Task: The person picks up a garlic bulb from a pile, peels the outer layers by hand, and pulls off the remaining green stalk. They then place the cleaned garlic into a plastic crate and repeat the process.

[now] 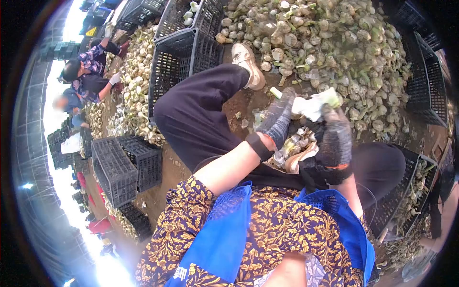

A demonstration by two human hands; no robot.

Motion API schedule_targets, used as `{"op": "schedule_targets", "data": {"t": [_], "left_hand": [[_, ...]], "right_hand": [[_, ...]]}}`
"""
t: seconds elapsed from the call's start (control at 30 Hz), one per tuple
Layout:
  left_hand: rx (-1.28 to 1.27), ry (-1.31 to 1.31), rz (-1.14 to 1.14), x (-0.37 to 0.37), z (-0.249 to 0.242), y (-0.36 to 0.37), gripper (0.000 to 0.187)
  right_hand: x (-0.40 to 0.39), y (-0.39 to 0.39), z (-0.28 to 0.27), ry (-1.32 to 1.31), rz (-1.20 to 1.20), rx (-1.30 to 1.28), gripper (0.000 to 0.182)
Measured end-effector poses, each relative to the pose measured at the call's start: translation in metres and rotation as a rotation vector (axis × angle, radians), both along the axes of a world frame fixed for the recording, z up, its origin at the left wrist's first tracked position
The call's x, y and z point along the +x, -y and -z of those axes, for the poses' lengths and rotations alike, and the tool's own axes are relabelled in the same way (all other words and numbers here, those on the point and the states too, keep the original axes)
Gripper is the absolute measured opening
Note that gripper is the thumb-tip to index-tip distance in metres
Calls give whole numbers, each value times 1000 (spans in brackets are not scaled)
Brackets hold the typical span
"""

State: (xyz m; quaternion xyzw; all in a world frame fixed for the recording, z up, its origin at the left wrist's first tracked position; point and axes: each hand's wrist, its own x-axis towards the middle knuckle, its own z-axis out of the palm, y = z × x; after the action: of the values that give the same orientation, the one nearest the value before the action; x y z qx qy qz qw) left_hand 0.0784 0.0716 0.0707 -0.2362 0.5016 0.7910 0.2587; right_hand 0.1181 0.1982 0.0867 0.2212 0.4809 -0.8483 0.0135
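Observation:
Both my hands wear dark, dirty gloves and meet in front of my lap. My left hand (276, 119) is closed round a garlic bulb (299, 106); its cut pale-green stem (276, 92) sticks out on the far side of the fingers. My right hand (336, 136) is closed at the other side of the white bulb, against a white and pale-green layer (329, 98). Blur hides whether that layer is loose skin or part of the bulb. Below the hands, peeled garlic skins (299, 141) lie between my legs, near my shoe (301, 159).
A large heap of unpeeled garlic (330, 52) lies ahead. Black plastic crates (174, 60) stand at front left, another crate (425, 76) at far right, and stacked crates (114, 167) at left. Near a second heap (138, 95), a person in gloves (93, 71) sits.

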Motion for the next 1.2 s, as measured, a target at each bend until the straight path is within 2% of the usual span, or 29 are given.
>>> {"op": "schedule_targets", "data": {"t": [0.07, 0.1, 0.17, 0.23, 0.27, 0.3, 0.37, 0.4, 0.43, 0.5, 0.53, 0.57, 0.63, 0.67, 0.7, 0.77, 0.8, 0.87, 0.9, 0.97, 1.0, 1.07, 1.1, 1.17, 1.2], "left_hand": [[105, 146, -105, -10, 5, 10, 28], [154, 111, 2, -14, 11, 27, 27], [86, 158, -167, -20, 11, 26, 34], [116, 71, -163, -24, 4, 29, 39], [148, -15, -165, -25, 1, 30, 44], [148, -14, -165, -26, 3, 31, 44], [41, -142, -155, -27, 16, 33, 33], [-46, -301, -67, -27, 39, 40, 33], [-47, -298, -65, -23, 32, 40, 33], [-312, -513, 223, -17, 7, 38, 36], [-600, -789, 321, -15, 9, 36, 28], [-597, -788, 326, -14, 11, 34, 28], [-585, -1000, 407, -13, 8, 30, 25], [-343, -630, 358, -7, -19, 26, 31], [-344, -627, 357, -8, -14, 27, 31], [-482, -794, 456, -11, -3, 30, 34], [-483, -794, 455, -10, 1, 32, 34], [-673, -887, 502, -8, 2, 32, 33], [-670, -887, 504, -9, 1, 32, 33], [-523, -579, 455, -14, -1, 32, 46], [-523, -579, 455, -14, 9, 35, 46], [-1216, -1411, 468, -13, 30, 43, 78], [-1217, -1411, 470, -12, 34, 43, 78], [-1266, -1028, 482, -13, 19, 35, 101], [-1241, -767, 561, -14, 8, 27, 85]], "right_hand": [[-4, -4, -31, -75, 172, -94, 31], [-7, -15, -25, -124, 193, -155, 31], [-5, -24, -26, -56, 83, 103, 30], [-2, -23, 18, -274, -362, 605, 33], [2, -21, 20, -460, -517, 1469, 39], [6, -18, 20, -460, -518, 1469, 39], [11, -7, 17, -339, -530, 1111, 45], [6, -5, 15, -138, -519, 769, 45], [3, -2, 11, -135, -518, 767, 45], [-6, 3, 0, 144, -386, 230, 47], [-10, 7, -3, 224, -386, 229, 50], [-12, 9, -3, 228, -382, 229, 50], [-15, 12, -1, 281, -489, 137, 52], [-18, 12, 2, 272, -526, 60, 53], [-17, 11, 6, 274, -528, 59, 53], [-16, 10, 11, 243, -524, 25, 51], [-12, 12, 11, 227, -448, -9, 47], [-11, 12, 1, 233, -444, 12, 45], [-11, 12, -3, 238, -438, 35, 43], [-9, 14, -3, 208, -417, 60, 41], [-8, 15, -3, 175, -395, 83, 39], [-6, 16, -3, 139, -388, 111, 35], [-5, 16, -3, 105, -378, 137, 32], [-5, 11, 1, 107, -386, 144, 28], [-6, 9, 4, 109, -392, 152, 25]]}}
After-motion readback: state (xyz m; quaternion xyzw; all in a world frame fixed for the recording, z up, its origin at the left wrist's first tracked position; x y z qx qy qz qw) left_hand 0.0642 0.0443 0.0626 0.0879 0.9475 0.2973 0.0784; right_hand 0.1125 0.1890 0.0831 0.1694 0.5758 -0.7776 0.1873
